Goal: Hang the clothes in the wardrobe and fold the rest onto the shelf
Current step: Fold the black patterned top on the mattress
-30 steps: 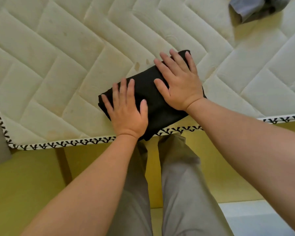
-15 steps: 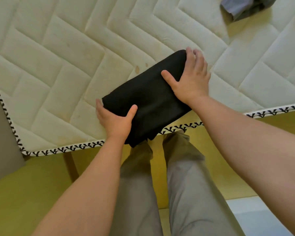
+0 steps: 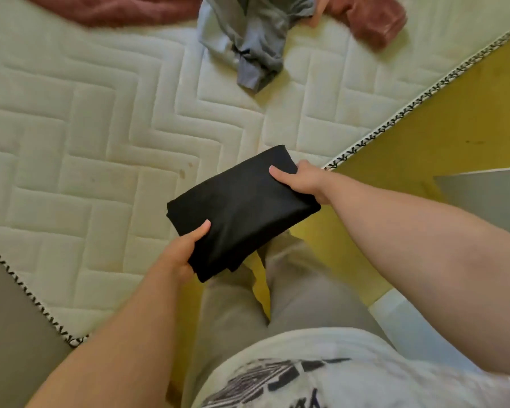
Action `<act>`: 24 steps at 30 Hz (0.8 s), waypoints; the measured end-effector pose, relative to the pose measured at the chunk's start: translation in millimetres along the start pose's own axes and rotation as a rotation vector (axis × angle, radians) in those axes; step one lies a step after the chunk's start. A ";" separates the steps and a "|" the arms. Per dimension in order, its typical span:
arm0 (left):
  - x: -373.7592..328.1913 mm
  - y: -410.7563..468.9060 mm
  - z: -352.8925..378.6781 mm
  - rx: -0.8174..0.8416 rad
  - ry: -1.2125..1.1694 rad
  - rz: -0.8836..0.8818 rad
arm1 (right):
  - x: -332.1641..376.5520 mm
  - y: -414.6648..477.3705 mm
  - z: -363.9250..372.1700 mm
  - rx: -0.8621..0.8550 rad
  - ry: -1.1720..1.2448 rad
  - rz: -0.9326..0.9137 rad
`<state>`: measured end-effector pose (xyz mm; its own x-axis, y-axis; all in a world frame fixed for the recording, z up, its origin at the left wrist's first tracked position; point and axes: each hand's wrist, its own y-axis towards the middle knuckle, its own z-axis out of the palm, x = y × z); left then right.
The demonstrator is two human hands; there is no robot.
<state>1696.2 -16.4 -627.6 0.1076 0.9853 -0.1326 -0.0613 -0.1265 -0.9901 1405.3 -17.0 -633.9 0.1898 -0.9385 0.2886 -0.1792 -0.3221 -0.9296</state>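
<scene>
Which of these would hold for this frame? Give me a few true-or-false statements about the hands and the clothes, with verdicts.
1. Both the left hand and the right hand grip the folded black garment. True.
2. The folded black garment lies flat in the middle of the mattress. False: the hands hold it at the mattress edge, with its near end over the person's legs.
3. A grey garment lies crumpled on the far part of the mattress. True.
4. The reddish cloth is stacked on the folded black garment. False: the reddish cloth lies loose at the far side, apart from it.
</scene>
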 end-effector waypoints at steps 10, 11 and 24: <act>-110.6 -169.8 134.1 0.281 0.422 0.448 | -56.9 -187.3 -123.8 -0.398 0.570 -0.388; -116.8 -186.9 159.4 0.314 0.439 0.492 | -62.5 -204.0 -143.0 -0.448 0.628 -0.428; -143.9 -360.7 548.9 0.844 0.798 0.969 | -177.1 -408.2 -398.2 -1.316 0.868 -0.637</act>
<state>1158.2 -49.6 -225.8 0.1702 0.2079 -0.9632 -0.9272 -0.2973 -0.2279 1060.5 231.0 -214.3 0.0777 -0.2727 0.9590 -0.9932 -0.1053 0.0505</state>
